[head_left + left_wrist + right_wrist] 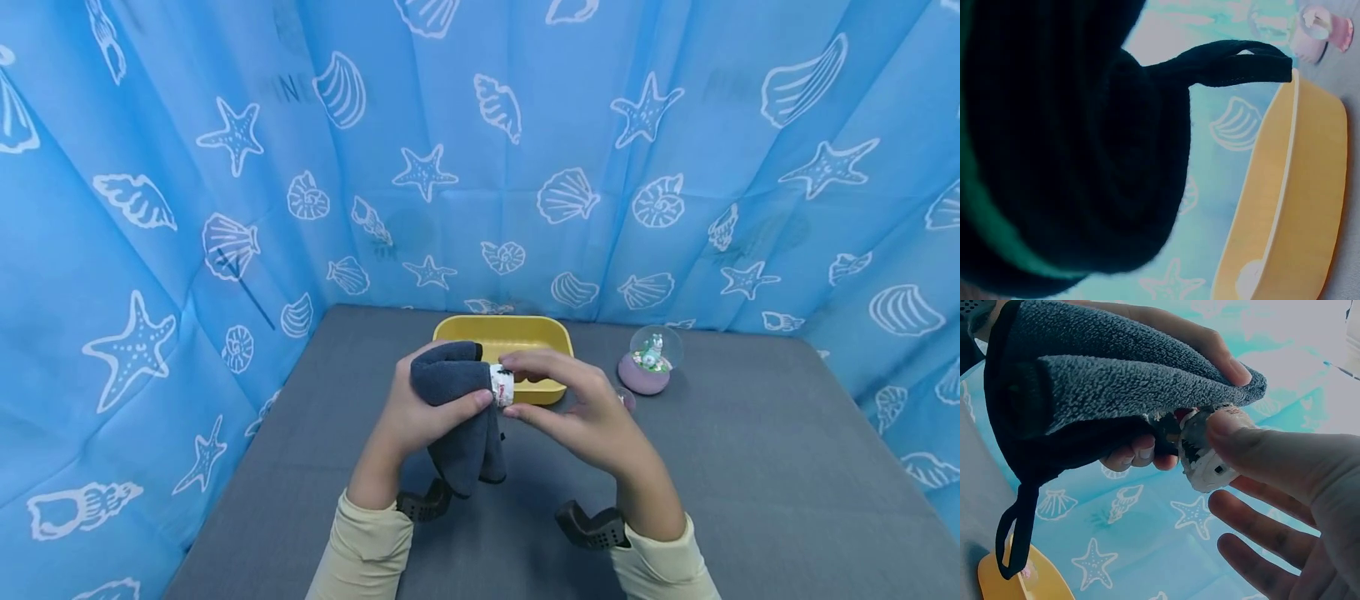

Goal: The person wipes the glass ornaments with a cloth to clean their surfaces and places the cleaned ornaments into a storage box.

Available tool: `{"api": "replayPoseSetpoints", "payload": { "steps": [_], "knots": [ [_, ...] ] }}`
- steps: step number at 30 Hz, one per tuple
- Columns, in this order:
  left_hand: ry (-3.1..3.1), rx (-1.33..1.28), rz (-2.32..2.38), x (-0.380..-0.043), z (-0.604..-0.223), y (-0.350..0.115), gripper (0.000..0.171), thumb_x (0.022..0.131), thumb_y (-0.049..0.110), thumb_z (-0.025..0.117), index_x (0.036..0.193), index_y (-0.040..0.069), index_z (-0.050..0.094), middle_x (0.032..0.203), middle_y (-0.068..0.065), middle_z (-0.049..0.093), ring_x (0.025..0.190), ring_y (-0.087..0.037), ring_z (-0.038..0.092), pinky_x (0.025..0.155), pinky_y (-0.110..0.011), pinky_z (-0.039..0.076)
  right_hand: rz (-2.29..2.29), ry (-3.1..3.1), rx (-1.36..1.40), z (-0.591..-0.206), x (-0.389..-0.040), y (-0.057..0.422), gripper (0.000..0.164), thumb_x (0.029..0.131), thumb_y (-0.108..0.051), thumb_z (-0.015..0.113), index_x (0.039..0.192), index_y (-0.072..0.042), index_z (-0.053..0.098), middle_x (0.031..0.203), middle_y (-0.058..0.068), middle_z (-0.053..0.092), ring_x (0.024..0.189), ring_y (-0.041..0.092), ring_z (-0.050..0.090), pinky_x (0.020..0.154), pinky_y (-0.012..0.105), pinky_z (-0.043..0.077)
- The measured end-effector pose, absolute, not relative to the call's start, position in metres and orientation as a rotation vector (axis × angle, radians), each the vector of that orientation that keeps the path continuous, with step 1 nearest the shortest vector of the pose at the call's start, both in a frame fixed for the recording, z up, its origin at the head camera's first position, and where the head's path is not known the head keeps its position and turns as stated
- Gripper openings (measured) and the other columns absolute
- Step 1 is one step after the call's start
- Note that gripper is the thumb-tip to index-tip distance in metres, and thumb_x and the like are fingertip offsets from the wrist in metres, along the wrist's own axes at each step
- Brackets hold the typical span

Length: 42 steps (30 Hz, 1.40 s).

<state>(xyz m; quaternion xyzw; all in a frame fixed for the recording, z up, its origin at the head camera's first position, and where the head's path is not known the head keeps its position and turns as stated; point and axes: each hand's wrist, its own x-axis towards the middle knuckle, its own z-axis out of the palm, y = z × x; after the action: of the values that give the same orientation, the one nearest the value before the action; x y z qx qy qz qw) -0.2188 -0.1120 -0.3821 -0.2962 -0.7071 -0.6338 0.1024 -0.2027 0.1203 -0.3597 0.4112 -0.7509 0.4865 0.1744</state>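
Observation:
My left hand [427,408] grips a folded dark grey-blue cloth [453,379] wrapped around one end of a small snow globe with a white base [502,386]. The cloth covers its globe part. From the right, my right hand [577,404] pinches the white base between thumb and fingers. Dark and red marks show on the base [1200,459] in the right wrist view, where the left fingertips [1143,450] show below the cloth [1147,381]. The cloth's hanging loop [1017,534] dangles at lower left there. In the left wrist view, the cloth [1116,156] hides the left hand.
Behind the hands stands a yellow bin [517,325]; a white rounded thing [1249,279] shows inside it in the left wrist view. To its right, on the grey table [772,467], are a purple-based snow globe [645,367] and a smaller one [627,400]. A blue curtain [480,217] surrounds the table.

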Motion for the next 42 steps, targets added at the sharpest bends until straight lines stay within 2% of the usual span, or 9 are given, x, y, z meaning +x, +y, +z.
{"api": "replayPoseSetpoints", "payload": {
  "steps": [9,14,21,28,32,37,42],
  "knots": [
    [-2.115,-0.877,-1.889,-0.2187,-0.3787,-0.1099,0.04,0.08,0.017,0.081,0.116,0.017,0.065,0.106,-0.002,0.068,0.091,-0.021,0.068,0.082,-0.037,0.057,1.353,-2.221,1.111,-0.3596,-0.2015,0.1242,0.052,0.084,-0.005,0.076,0.132,-0.013,0.059,0.122,0.0,0.066,0.089,0.01,0.066,0.08,0.024,0.055],
    [-2.122,-0.934,-1.859,-0.2199,-0.378,-0.1077,0.042,0.079,0.016,0.081,0.118,0.014,0.065,0.109,-0.002,0.068,0.094,-0.02,0.068,0.084,-0.036,0.057,1.316,-2.288,1.05,-0.3582,-0.2,0.1262,0.053,0.087,-0.01,0.073,0.137,-0.018,0.056,0.119,0.0,0.068,0.086,0.009,0.065,0.078,0.027,0.056],
    [-2.141,-0.957,-1.883,-0.2195,-0.3802,-0.1057,0.04,0.079,0.015,0.08,0.116,0.017,0.064,0.107,-0.001,0.067,0.091,-0.02,0.065,0.083,-0.036,0.056,1.302,-2.341,1.01,-0.3572,-0.1992,0.1265,0.052,0.091,-0.014,0.07,0.139,-0.023,0.053,0.11,-0.002,0.072,0.083,0.007,0.066,0.071,0.025,0.055],
    [-2.093,-0.943,-1.872,-0.2202,-0.3839,-0.1067,0.04,0.079,0.013,0.08,0.115,0.013,0.065,0.105,-0.004,0.067,0.09,-0.021,0.066,0.083,-0.036,0.057,1.331,-2.296,1.04,-0.359,-0.2003,0.1256,0.046,0.089,-0.01,0.072,0.133,-0.018,0.059,0.12,-0.002,0.068,0.091,0.01,0.069,0.079,0.028,0.057],
    [-2.058,-0.94,-1.889,-0.2203,-0.3848,-0.1086,0.04,0.079,0.011,0.08,0.115,0.008,0.065,0.105,-0.005,0.067,0.089,-0.022,0.067,0.08,-0.036,0.058,1.357,-2.25,1.07,-0.3559,-0.1987,0.1236,0.051,0.084,-0.008,0.077,0.132,-0.015,0.06,0.123,0.001,0.066,0.094,0.013,0.069,0.084,0.029,0.057],
    [-2.055,-0.926,-1.887,-0.2196,-0.3838,-0.1105,0.04,0.079,0.011,0.08,0.116,0.014,0.065,0.106,-0.006,0.067,0.089,-0.023,0.068,0.078,-0.037,0.058,1.352,-2.15,1.113,-0.3504,-0.1955,0.1211,0.058,0.074,-0.005,0.084,0.128,-0.008,0.062,0.126,0.008,0.065,0.096,0.017,0.067,0.085,0.027,0.056],
    [-2.072,-0.918,-1.884,-0.22,-0.3825,-0.1103,0.04,0.079,0.013,0.08,0.116,0.015,0.065,0.106,-0.005,0.068,0.091,-0.023,0.068,0.079,-0.037,0.058,1.351,-2.034,1.162,-0.3547,-0.2009,0.1231,0.056,0.071,-0.002,0.086,0.124,-0.004,0.065,0.126,0.012,0.065,0.101,0.021,0.066,0.087,0.024,0.054]
  ]
}}
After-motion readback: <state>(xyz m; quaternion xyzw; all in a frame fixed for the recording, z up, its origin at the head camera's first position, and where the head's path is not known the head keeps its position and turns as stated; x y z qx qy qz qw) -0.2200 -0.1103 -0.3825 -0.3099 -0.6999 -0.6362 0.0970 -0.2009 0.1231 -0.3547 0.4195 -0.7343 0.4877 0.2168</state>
